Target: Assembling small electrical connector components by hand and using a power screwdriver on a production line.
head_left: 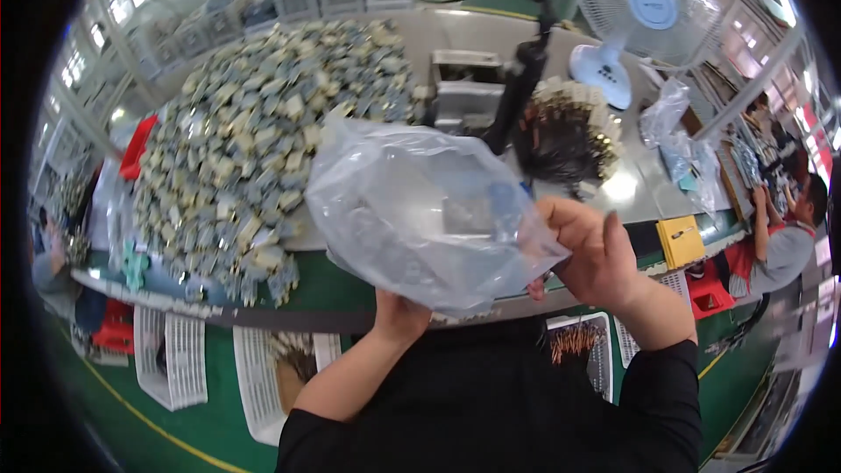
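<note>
A translucent plastic bag [394, 228] is held up over the near edge of the counter [648, 201]; it is puffed out and creased, its film is milky and catches the light in pale streaks, and blurred grey and blue shapes are seen through it. At its right end it is touched by the right hand [604, 263], whose fingers [565, 215] are partly bent against the film while the thumb is raised well apart from the forefinger; whether any plastic is pinched by the lower fingers cannot be told. Its lower edge is met from below by the left hand [401, 317], whose fingers are mostly covered by the bag, so how far they are closed cannot be told. Beyond the bag and to its left, a broad heap of small grey and cream parts [245, 140] is spread. Just behind the bag a black upright arm [521, 88] is set, with a bundle of pale-ended leads [569, 131] beside it. Farther behind and to the right of the bag, a white fan [600, 74] is placed, and a yellow pad [681, 242] is seen nearer, to the bag's right.
</note>
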### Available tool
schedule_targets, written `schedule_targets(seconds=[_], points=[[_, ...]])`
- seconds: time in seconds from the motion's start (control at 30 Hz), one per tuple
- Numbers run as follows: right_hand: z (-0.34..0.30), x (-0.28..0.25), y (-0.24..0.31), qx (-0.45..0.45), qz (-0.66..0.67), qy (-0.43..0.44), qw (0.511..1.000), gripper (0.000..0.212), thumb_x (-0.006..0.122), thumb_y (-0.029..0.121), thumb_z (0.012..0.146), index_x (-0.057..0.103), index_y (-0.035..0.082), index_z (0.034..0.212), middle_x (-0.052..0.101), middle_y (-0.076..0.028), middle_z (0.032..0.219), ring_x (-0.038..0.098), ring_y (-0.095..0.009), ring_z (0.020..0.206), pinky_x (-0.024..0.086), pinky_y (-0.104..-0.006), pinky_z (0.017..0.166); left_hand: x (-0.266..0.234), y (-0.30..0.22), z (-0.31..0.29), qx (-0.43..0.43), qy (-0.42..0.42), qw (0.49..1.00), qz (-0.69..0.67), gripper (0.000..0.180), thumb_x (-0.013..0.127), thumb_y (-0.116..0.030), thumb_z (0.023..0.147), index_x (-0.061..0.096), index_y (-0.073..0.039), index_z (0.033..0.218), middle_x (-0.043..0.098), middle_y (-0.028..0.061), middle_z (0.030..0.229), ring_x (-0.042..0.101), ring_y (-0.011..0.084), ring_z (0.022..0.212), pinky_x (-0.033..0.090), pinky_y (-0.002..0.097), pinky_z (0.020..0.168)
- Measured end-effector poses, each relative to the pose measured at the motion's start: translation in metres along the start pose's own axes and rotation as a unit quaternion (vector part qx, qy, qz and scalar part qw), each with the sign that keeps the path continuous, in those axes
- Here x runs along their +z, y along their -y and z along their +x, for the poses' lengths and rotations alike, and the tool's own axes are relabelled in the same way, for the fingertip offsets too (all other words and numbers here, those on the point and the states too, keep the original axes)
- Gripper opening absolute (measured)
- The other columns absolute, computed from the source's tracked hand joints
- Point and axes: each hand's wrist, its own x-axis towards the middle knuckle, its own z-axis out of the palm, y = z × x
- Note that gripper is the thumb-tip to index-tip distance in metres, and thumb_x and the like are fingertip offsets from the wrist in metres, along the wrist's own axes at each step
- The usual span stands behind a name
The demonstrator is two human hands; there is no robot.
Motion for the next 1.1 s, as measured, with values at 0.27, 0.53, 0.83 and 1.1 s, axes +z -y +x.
schedule_targets(seconds=[0.27, 0.53, 0.83, 1.1], points=[[0.056, 0.045, -0.001, 0.190, -0.025, -0.041, 0.981, 0.019, 0.066, 0.015, 0.095, 0.064, -0.001, 0.086, 0.066, -0.003, 0.081, 0.062, -0.010, 0.071, 0.047, -0.0230, 0.064, -0.022, -0.072, -0.040, 0.071, -0.053, 0.996, 0.023, 0.099, 0.091, -0.033, 0.078, 0.034, -0.007, 0.154, 0.053, 0.0085, 0.146, 0.054, 0.0280, 0.135, 0.048, 0.0457, 0.112], [0.093, 0.044, 0.008, -0.053, -0.584, -0.009, 0.810, 0.028, 0.073, 0.007, 0.088, 0.051, 0.004, 0.071, 0.048, -0.004, 0.061, 0.049, -0.013, 0.051, 0.038, -0.0300, 0.049, -0.038, -0.131, -0.056, 0.061, -0.114, 0.983, 0.133, 0.094, 0.092, -0.020, 0.077, 0.039, -0.003, 0.153, 0.058, 0.0105, 0.140, 0.057, 0.0261, 0.130, 0.045, 0.0409, 0.112], [0.148, 0.086, -0.007, -0.091, -0.589, 0.340, 0.728, 0.076, 0.086, 0.019, 0.078, 0.054, 0.006, 0.145, 0.050, -0.020, 0.153, 0.064, -0.043, 0.120, 0.058, -0.0454, 0.093, -0.065, -0.127, -0.066, 0.015, -0.014, 0.988, 0.155, 0.099, 0.092, -0.016, 0.077, 0.035, 0.000, 0.156, 0.051, 0.0130, 0.150, 0.049, 0.0279, 0.140, 0.039, 0.0451, 0.117], [0.148, 0.109, -0.066, 0.178, -0.465, 0.416, 0.761, 0.071, 0.074, 0.011, 0.081, 0.044, 0.011, 0.145, 0.048, -0.026, 0.131, 0.064, -0.048, 0.108, 0.056, -0.0480, 0.093, -0.045, -0.101, -0.134, -0.117, -0.067, 0.989, 0.068, 0.086, 0.087, -0.022, 0.083, 0.040, -0.005, 0.153, 0.050, 0.0125, 0.150, 0.050, 0.0307, 0.140, 0.038, 0.0492, 0.120]])
